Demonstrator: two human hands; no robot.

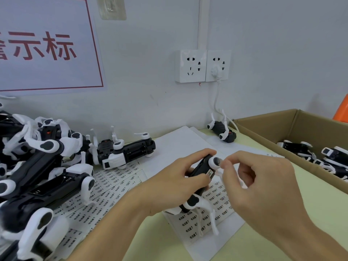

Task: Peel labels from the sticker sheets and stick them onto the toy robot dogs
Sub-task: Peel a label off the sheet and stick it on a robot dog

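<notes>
At the left edge of the frame a heap of toy robot dogs [37,166] lies piled on the table, with one more dog [124,151] on its back just right of the heap, and sticker sheets [113,181] fan out below them toward the centre. In the middle of the frame the left hand [177,183] grips the held dog [201,178], fingers curled over its far side and thumb pressed on the near side; the dog's long axis runs diagonally from lower centre up toward the upper right, its white legs hanging down over another sheet [212,219]. A small label [209,173] sits on the dog's black flank just by the left thumb. Immediately right of it, the right hand [263,185] is closed in a pinch at the white hip joint, fingertips touching the dog's upper end; whether they hold a label cannot be told. The right hand is therefore the nearer one to press the label down. At the right edge a cardboard box [263,127] holds other dogs.
</notes>
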